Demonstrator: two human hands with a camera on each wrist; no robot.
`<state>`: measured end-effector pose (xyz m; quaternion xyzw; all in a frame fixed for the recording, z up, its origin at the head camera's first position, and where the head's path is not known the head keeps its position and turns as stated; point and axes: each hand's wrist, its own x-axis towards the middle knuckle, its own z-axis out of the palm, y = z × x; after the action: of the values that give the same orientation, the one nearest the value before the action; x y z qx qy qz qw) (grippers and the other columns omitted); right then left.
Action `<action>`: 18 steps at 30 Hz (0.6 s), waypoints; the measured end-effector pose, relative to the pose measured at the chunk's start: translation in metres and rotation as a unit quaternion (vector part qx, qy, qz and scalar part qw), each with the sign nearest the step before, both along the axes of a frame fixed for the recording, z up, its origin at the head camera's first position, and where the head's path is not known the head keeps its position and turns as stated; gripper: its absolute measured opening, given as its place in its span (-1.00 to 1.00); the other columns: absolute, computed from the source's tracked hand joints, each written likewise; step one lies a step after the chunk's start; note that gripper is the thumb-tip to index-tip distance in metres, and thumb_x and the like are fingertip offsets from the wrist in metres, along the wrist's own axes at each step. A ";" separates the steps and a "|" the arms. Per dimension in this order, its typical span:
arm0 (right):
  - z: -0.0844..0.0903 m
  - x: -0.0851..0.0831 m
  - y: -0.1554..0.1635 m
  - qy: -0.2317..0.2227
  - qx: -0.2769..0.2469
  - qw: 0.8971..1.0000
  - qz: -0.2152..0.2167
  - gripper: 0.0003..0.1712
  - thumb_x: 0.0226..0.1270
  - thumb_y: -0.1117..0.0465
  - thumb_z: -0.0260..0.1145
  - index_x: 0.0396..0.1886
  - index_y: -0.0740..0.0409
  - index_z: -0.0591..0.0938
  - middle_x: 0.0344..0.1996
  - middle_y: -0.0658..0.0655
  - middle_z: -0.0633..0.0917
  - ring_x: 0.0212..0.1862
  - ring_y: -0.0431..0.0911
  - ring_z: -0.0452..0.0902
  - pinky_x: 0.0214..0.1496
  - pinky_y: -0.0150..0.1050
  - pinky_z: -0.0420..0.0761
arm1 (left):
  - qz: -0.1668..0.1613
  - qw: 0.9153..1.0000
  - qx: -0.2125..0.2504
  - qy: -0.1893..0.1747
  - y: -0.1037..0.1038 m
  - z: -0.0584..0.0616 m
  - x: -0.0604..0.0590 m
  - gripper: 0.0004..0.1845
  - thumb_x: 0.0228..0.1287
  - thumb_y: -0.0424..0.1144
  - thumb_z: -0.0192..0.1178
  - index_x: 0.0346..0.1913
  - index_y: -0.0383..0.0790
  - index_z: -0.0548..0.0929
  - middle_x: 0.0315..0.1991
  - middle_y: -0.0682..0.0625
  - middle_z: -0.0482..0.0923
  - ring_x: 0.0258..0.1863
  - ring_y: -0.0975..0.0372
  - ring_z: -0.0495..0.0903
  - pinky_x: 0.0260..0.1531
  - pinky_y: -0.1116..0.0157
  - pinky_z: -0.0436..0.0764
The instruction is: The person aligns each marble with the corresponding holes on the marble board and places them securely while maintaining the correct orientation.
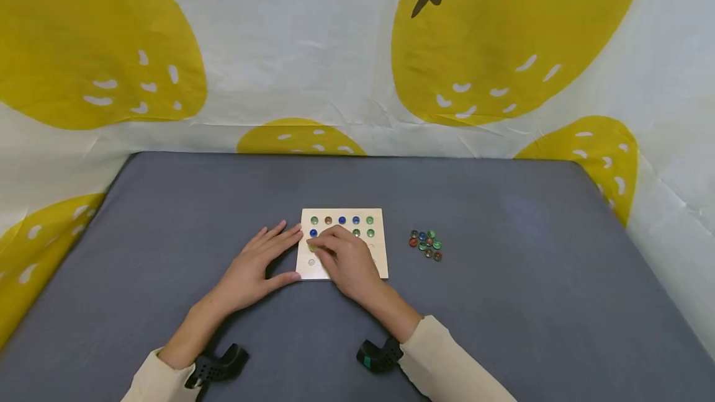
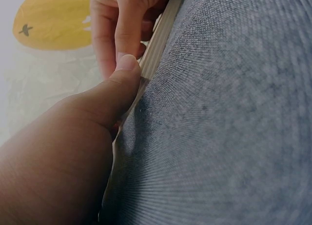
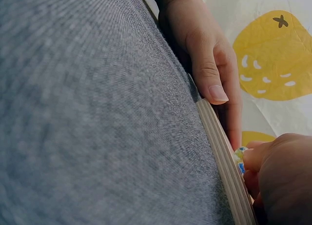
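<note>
1. The wooden board (image 1: 375,257) lies near the middle of the grey table (image 1: 503,315); glass beads sit in its upper holes.
2. The left hand (image 1: 258,267), fingers straight, presses the board's left edge, thumb at its near corner.
3. The right hand (image 1: 347,259) pinches a green bead (image 1: 311,247) over the board's left side.
4. A loose bead pile (image 1: 426,245) lies right of the board.

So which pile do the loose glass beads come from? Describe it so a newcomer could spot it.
Start at the grey table and find the pale wooden board under both hands. Right of the board, apart from it, lies a small cluster of glass beads. Unlike the beads seated in the board's rows, these lie bunched together on bare cloth.
</note>
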<state>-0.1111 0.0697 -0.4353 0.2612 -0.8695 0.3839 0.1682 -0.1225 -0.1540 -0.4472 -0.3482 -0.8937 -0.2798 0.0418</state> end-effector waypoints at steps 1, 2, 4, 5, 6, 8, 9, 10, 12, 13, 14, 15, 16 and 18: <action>0.001 0.000 -0.003 -0.001 0.002 1.000 0.005 -0.81 0.31 0.32 0.32 -0.12 0.12 0.74 -0.24 0.01 0.63 -0.30 -0.22 0.55 -0.28 -0.39 0.56 | 0.005 1.000 0.000 0.002 -0.003 0.000 0.001 -0.22 0.19 0.05 0.30 0.43 -0.12 0.30 0.43 -0.01 0.21 0.43 -0.01 0.06 0.39 -0.02 -0.06; 0.001 0.000 -0.005 -0.002 0.003 1.000 0.008 -0.81 0.31 0.32 0.31 -0.11 0.12 0.74 -0.24 0.01 0.63 -0.30 -0.22 0.55 -0.29 -0.39 0.56 | 0.008 1.000 0.001 0.003 -0.006 0.001 0.002 -0.22 0.19 0.04 0.31 0.43 -0.12 0.30 0.42 -0.01 0.21 0.43 -0.01 0.06 0.39 -0.02 -0.06; 0.002 0.000 -0.009 -0.004 0.003 1.000 0.011 -0.81 0.31 0.32 0.31 -0.12 0.12 0.74 -0.24 0.01 0.63 -0.32 -0.22 0.54 -0.31 -0.40 0.55 | 0.010 1.000 0.001 0.004 -0.010 0.001 0.004 -0.21 0.18 0.04 0.32 0.43 -0.12 0.30 0.42 -0.02 0.22 0.43 -0.02 0.07 0.39 -0.02 -0.06; 0.002 0.000 -0.010 -0.005 0.003 1.000 0.010 -0.81 0.31 0.32 0.31 -0.12 0.13 0.75 -0.25 0.01 0.64 -0.32 -0.22 0.54 -0.31 -0.40 0.54 | 0.010 1.000 0.001 0.004 -0.011 0.001 0.004 -0.21 0.19 0.04 0.31 0.43 -0.12 0.30 0.42 -0.02 0.21 0.43 -0.02 0.07 0.39 -0.01 -0.06; 0.003 0.000 -0.011 -0.005 0.003 1.000 0.010 -0.81 0.30 0.33 0.31 -0.13 0.13 0.75 -0.25 0.01 0.64 -0.33 -0.22 0.54 -0.32 -0.41 0.54 | 0.009 1.000 0.001 0.004 -0.011 0.000 0.004 -0.21 0.19 0.05 0.31 0.44 -0.12 0.29 0.42 -0.02 0.21 0.43 -0.02 0.07 0.40 -0.01 -0.06; 0.003 0.000 -0.011 -0.005 0.004 1.000 0.010 -0.81 0.30 0.33 0.32 -0.13 0.13 0.75 -0.26 0.01 0.64 -0.33 -0.22 0.54 -0.33 -0.41 0.54 | 0.008 1.000 0.003 0.003 -0.012 0.000 0.004 -0.22 0.19 0.05 0.31 0.44 -0.11 0.29 0.42 -0.02 0.22 0.43 -0.02 0.07 0.40 0.00 -0.06; 0.003 -0.001 -0.011 -0.005 0.005 1.000 0.010 -0.82 0.30 0.33 0.32 -0.13 0.14 0.75 -0.26 0.01 0.64 -0.33 -0.22 0.54 -0.33 -0.41 0.54 | 0.008 1.000 0.005 0.003 -0.012 0.000 0.004 -0.22 0.19 0.04 0.31 0.43 -0.11 0.30 0.42 -0.02 0.22 0.42 -0.03 0.08 0.40 -0.01 -0.06; 0.003 -0.001 -0.010 -0.005 0.005 1.000 0.010 -0.82 0.29 0.32 0.33 -0.14 0.14 0.75 -0.26 0.02 0.64 -0.33 -0.21 0.54 -0.32 -0.41 0.54 | 0.008 1.000 0.004 0.004 -0.011 0.000 0.004 -0.22 0.19 0.05 0.31 0.43 -0.11 0.30 0.42 -0.02 0.22 0.42 -0.03 0.08 0.39 -0.01 -0.05; 0.004 -0.002 -0.009 -0.004 0.005 1.000 0.010 -0.83 0.27 0.31 0.35 -0.15 0.14 0.75 -0.26 0.02 0.63 -0.34 -0.20 0.54 -0.31 -0.40 0.55 | 0.008 1.000 0.004 0.006 -0.010 0.000 0.004 -0.23 0.20 0.05 0.30 0.43 -0.11 0.30 0.42 -0.02 0.22 0.42 -0.02 0.08 0.39 -0.01 -0.05; 0.004 -0.003 -0.007 -0.003 0.005 1.000 0.009 -0.83 0.26 0.31 0.36 -0.16 0.14 0.76 -0.27 0.02 0.63 -0.34 -0.20 0.54 -0.32 -0.40 0.55 | 0.007 1.000 0.003 0.006 -0.009 0.000 0.004 -0.23 0.20 0.05 0.29 0.43 -0.10 0.30 0.42 -0.01 0.22 0.43 -0.02 0.07 0.39 -0.01 -0.05; 0.004 -0.004 -0.006 -0.002 0.004 1.000 0.007 -0.84 0.25 0.31 0.37 -0.18 0.14 0.76 -0.28 0.02 0.63 -0.34 -0.20 0.53 -0.32 -0.39 0.55 | 0.006 1.000 0.004 0.005 -0.008 0.001 0.003 -0.23 0.21 0.06 0.29 0.43 -0.10 0.30 0.42 0.00 0.22 0.43 -0.01 0.07 0.39 -0.01 -0.05; 0.004 -0.005 -0.005 -0.002 0.004 1.000 0.005 -0.84 0.24 0.30 0.38 -0.18 0.14 0.76 -0.29 0.02 0.63 -0.35 -0.20 0.53 -0.32 -0.39 0.54 | 0.004 1.000 0.004 0.004 -0.007 0.001 0.002 -0.23 0.21 0.06 0.28 0.43 -0.10 0.30 0.42 0.01 0.21 0.43 -0.01 0.07 0.39 -0.01 -0.05; 0.004 -0.005 -0.004 -0.001 0.003 1.000 0.003 -0.84 0.23 0.30 0.39 -0.19 0.14 0.76 -0.30 0.02 0.63 -0.36 -0.20 0.52 -0.33 -0.39 0.54 | 0.002 1.000 0.002 0.004 -0.006 0.002 0.002 -0.23 0.22 0.07 0.27 0.44 -0.10 0.29 0.42 0.01 0.21 0.43 0.00 0.06 0.39 0.00 -0.05; 0.005 -0.005 -0.001 -0.001 0.000 1.000 -0.001 -0.84 0.22 0.30 0.40 -0.20 0.14 0.77 -0.31 0.01 0.63 -0.37 -0.21 0.51 -0.36 -0.40 0.52 | -0.003 1.000 0.003 0.003 -0.003 0.003 0.000 -0.24 0.23 0.08 0.27 0.43 -0.11 0.30 0.42 0.01 0.22 0.43 -0.01 0.07 0.39 -0.01 -0.05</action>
<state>-0.1160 0.0690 -0.4307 0.2597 -0.8699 0.3842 0.1680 -0.1221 -0.1570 -0.4441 -0.3515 -0.8918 -0.2813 0.0446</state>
